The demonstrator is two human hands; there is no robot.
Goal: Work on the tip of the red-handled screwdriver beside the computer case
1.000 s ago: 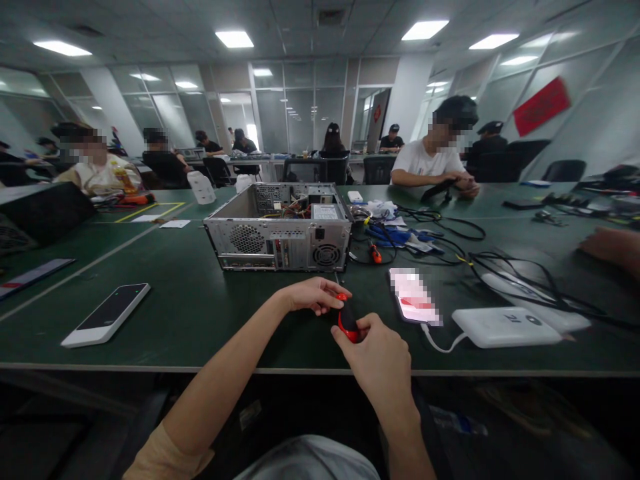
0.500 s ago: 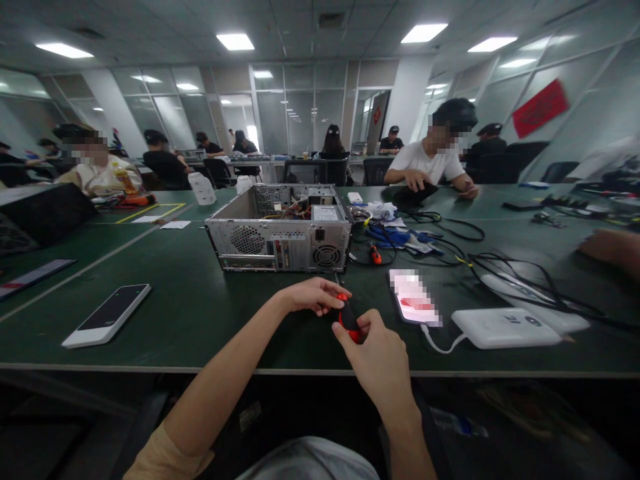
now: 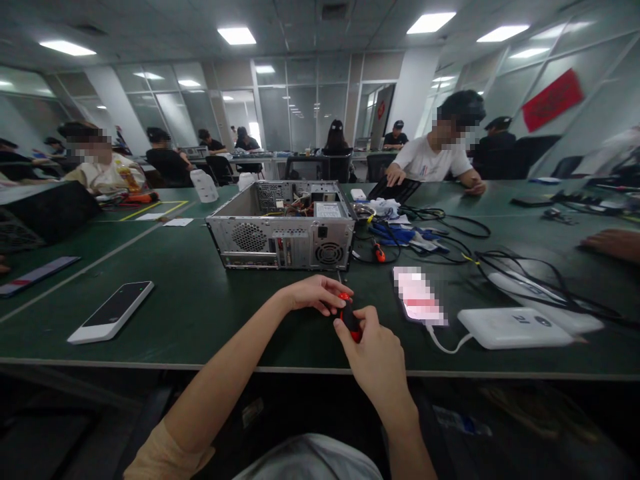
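Both of my hands meet over the near edge of the green table [image 3: 200, 313]. My right hand [image 3: 373, 357] is closed round the red and black handle of a screwdriver [image 3: 349, 320]. My left hand [image 3: 315, 293] is curled, its fingertips pinching the far end of that screwdriver. An open grey computer case [image 3: 283, 233] lies on its side just beyond my hands, its rear panel with fan grilles facing me.
A white phone [image 3: 113, 311] lies at the left. A lit phone [image 3: 417, 293] is cabled to a white power bank [image 3: 515, 328] at the right. Black cables [image 3: 500, 260], blue gloves [image 3: 395, 235] and a small orange tool [image 3: 379, 252] lie behind. Other people sit around the tables.
My hands have hardly moved on the screwdriver. The view has shifted slightly. The person in white across the table has moved a hand onto a dark flat object.
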